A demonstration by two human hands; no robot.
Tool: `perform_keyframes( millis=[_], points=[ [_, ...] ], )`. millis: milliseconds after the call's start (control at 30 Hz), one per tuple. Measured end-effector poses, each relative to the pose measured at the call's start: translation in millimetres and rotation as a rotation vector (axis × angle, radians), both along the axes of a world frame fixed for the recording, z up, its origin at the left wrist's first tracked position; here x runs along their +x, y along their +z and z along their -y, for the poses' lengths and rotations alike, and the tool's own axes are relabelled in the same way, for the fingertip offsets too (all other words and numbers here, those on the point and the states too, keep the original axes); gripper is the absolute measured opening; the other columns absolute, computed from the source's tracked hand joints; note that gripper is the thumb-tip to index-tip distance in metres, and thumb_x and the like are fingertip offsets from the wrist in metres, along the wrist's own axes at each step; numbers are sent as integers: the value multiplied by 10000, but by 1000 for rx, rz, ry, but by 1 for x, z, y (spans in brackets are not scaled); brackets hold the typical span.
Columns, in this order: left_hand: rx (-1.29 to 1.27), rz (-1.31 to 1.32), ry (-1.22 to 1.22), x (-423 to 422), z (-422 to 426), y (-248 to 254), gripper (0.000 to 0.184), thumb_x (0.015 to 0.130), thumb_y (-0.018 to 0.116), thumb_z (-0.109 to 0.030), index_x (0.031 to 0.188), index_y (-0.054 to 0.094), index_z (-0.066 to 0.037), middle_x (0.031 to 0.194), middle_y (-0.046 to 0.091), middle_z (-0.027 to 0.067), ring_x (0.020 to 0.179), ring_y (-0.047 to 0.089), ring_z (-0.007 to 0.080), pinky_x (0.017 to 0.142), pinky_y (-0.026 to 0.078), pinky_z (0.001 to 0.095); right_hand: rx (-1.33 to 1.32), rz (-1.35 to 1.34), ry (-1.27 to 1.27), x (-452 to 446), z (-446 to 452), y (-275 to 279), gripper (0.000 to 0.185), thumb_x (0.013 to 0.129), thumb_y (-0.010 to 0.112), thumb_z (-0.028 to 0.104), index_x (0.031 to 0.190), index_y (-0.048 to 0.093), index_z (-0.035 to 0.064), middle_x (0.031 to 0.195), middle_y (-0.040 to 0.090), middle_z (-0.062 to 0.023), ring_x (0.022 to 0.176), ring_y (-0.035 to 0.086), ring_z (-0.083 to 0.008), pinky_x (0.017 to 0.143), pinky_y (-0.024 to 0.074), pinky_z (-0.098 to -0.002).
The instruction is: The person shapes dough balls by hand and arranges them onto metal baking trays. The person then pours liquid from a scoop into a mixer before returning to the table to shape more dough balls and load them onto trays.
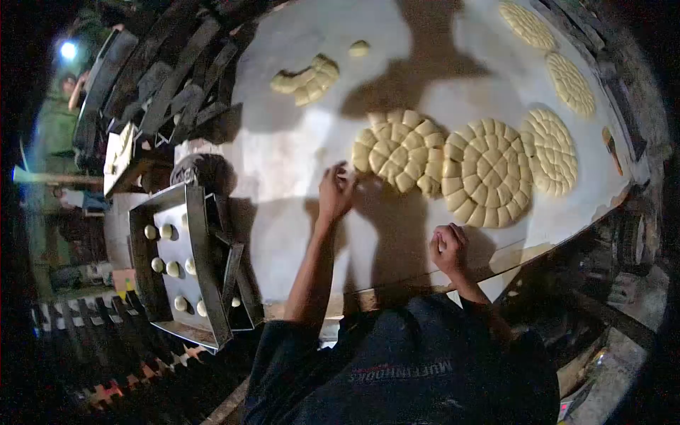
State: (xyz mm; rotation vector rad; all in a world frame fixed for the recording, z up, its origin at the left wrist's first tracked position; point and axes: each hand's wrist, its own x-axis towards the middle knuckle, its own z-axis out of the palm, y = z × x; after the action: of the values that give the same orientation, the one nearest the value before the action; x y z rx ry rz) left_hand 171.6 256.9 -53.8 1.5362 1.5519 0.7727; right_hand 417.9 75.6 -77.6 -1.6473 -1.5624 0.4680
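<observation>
My left hand (336,193) is over the pale tabletop, left of a round cluster of cut dough pieces (400,150). Its fingers are bent but apart, and nothing shows between them. Closed with curled fingers, my right hand (450,248) rests near the front edge, below a larger dough round (487,172); whatever it may hold is hidden. The cut cluster has a ragged lower edge and touches the larger round. Farther back lie a curved strip of dough pieces (309,80) and one loose piece (360,48).
Three more dough rounds line the right side, one of them (550,152) beside the large round. A tool with an orange handle (612,151) lies near the right edge. At left, a metal tray (185,283) holds several dough balls, with dark stacked trays (166,78) behind.
</observation>
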Motion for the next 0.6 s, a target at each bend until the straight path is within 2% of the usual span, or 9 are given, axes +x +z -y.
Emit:
perform_keyframes(
  millis=[67,133,167,233,267,367,433,500,600],
  points=[
    [45,-143,18,11,-44,-32,415,841,690,-316,1113,606,-14,1065,597,237,919,630,371,808,518,441,54,22,-15,2,-6,-7,108,762,605,44,866,582,32,746,555,-132,708,559,-328,657,436,-435],
    [252,-673,-146,25,-65,-41,479,804,720,-368,1079,605,6,991,625,207,859,651,334,740,522,409,144,93,-36,1,-14,1,129,763,605,36,890,583,36,765,575,-129,732,569,-331,680,447,-423],
    [266,-683,-169,31,-67,-39,479,804,720,-368,1079,605,6,991,625,207,859,651,334,740,522,409,150,82,-61,5,-15,-5,129,763,605,36,890,583,36,765,575,-129,732,569,-331,680,447,-423],
    [-53,-334,-10,36,-70,-20,531,769,730,-412,1029,604,34,901,641,203,855,648,351,725,511,397,213,45,-54,4,-18,-21,135,760,611,44,893,586,38,784,591,-129,756,583,-331,701,455,-420],
    [-137,-93,19,-5,-103,-102,600,746,735,-431,1061,565,50,828,643,184,812,636,356,730,510,393,137,-2,-54,4,-18,-10,139,748,618,53,879,578,36,788,596,-125,771,595,-326,715,465,-419],
    [-339,-2,159,-4,-61,-39,656,757,711,-457,1121,512,52,868,639,195,804,616,349,733,507,390,121,-157,-64,-3,-22,-14,130,741,619,64,858,566,39,760,587,-115,709,590,-304,674,466,-392],
    [-142,-242,257,-22,-34,-51,705,762,696,-476,1161,464,56,860,626,180,830,605,311,714,505,384,127,-211,-51,-2,-25,-27,119,741,615,71,842,560,42,742,579,-109,667,585,-287,639,462,-374],
    [-230,-277,263,-41,0,-38,667,782,672,-479,1149,483,44,894,623,183,858,604,294,710,504,380,401,-46,-46,-1,-28,-41,195,787,611,83,965,534,55,726,510,-51,604,489,-192,584,425,-325],
    [-206,-71,243,-77,60,-23,574,810,645,-459,1114,526,12,956,624,160,868,606,269,698,508,373,200,-165,-16,-2,-17,-21,140,790,648,120,880,567,50,746,551,-65,640,520,-190,595,432,-327]
  ],
)
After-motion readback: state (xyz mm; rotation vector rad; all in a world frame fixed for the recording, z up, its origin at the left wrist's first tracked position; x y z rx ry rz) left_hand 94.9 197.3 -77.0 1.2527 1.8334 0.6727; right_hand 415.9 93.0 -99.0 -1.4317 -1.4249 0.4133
